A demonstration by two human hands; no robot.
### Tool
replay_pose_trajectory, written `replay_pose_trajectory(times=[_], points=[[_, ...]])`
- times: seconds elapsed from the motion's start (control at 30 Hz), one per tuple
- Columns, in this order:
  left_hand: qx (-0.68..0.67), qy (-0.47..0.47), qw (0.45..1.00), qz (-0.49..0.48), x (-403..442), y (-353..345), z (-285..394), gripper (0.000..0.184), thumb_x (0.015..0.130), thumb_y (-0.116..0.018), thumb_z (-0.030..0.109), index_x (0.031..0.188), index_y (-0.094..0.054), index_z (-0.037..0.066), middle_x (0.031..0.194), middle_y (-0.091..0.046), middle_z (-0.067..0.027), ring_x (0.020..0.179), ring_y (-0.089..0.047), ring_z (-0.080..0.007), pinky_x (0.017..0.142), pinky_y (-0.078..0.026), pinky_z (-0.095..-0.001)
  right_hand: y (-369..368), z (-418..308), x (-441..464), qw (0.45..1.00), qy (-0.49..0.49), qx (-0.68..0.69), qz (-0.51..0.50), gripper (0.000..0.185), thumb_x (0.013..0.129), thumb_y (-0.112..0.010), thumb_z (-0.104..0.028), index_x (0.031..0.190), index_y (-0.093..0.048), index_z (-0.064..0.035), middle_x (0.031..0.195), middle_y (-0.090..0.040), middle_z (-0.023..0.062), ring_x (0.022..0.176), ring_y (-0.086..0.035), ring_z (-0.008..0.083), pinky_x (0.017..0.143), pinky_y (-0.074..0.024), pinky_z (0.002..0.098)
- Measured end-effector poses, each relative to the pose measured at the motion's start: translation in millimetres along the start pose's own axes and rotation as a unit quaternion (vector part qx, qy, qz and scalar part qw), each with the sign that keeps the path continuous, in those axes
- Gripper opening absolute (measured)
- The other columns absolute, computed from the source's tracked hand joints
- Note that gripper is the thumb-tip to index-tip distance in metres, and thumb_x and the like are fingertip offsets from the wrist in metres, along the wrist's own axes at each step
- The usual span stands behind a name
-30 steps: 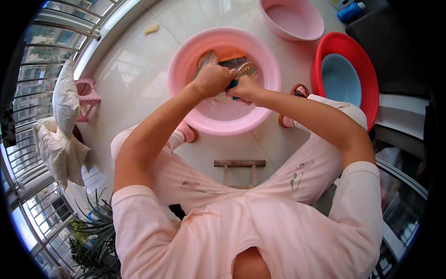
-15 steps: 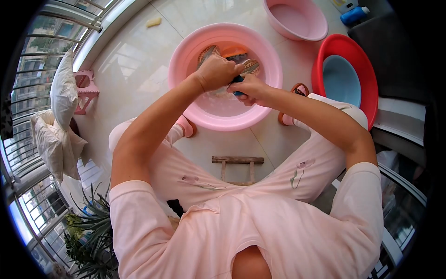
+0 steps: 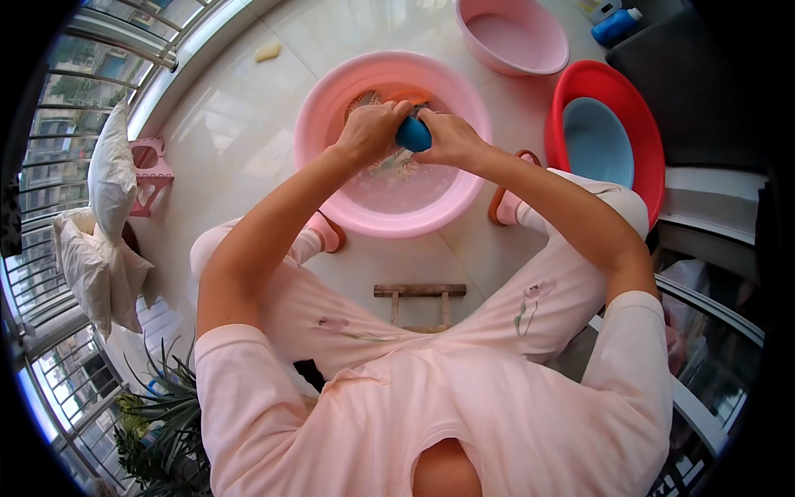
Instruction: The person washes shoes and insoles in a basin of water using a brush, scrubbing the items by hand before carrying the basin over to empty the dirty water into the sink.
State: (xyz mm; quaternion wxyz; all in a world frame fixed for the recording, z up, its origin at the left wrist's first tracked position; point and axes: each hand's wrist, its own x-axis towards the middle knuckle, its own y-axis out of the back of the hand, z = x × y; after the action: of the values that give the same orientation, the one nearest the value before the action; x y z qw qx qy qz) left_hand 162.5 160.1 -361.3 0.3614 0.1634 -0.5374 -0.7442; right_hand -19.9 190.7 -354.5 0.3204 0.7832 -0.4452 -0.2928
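Observation:
My left hand (image 3: 374,130) and my right hand (image 3: 451,139) meet above a pink basin (image 3: 310,120) of water. Between them is a dark blue object (image 3: 413,135) with a rounded lower end, gripped from both sides; its exact kind is not clear. Behind my hands, a shoe with a tan patterned sole (image 3: 359,101) lies in the basin beside an orange piece (image 3: 408,97). Another light patterned shape shows under the water just below my fingers, partly hidden by them.
A second pink basin (image 3: 512,63) and a red basin (image 3: 650,124) with a blue-grey basin (image 3: 598,145) inside stand to the right. A blue bottle (image 3: 616,26) lies beyond them. At left are a pink stool (image 3: 151,170) and pillows (image 3: 113,166). A yellow block (image 3: 267,53) rests on the tiles.
Both hands have turned and now hold the blue object upward between them, so more of it shows. The view has shifted slightly, and the shoe at the right is now covered by my hand.

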Motion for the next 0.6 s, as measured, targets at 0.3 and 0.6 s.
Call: replay_pose_trajectory(times=[0.3,0.6], points=[[-0.232,0.194,0.949,-0.085,-33.1,-18.4,-11.1,0.080,0.056,-0.082,0.025,0.124,-0.045,0.003,0.111,-0.056,-0.0195,0.105,-0.055,-0.0324,0.089,-0.044,-0.0383,-14.9,34.3,0.2,0.988,-0.015,0.152,-0.017,0.061,0.069,-0.073,-0.017,0.122,-0.046,-0.0029,0.116,-0.052,0.0174,0.108,-0.053,0.0278,0.089,-0.0465,0.0355],[-0.634,0.350,0.681,-0.113,-52.4,-4.3,-12.0,0.066,0.074,-0.074,0.035,0.125,-0.046,0.005,0.107,-0.058,-0.0122,0.094,-0.059,-0.0232,0.080,-0.048,-0.0316,-22.2,41.7,-9.3,0.984,0.076,0.161,0.006,0.077,0.070,-0.073,-0.026,0.134,-0.036,-0.0049,0.123,-0.051,0.0175,0.111,-0.052,0.0273,0.095,-0.0410,0.0345]])
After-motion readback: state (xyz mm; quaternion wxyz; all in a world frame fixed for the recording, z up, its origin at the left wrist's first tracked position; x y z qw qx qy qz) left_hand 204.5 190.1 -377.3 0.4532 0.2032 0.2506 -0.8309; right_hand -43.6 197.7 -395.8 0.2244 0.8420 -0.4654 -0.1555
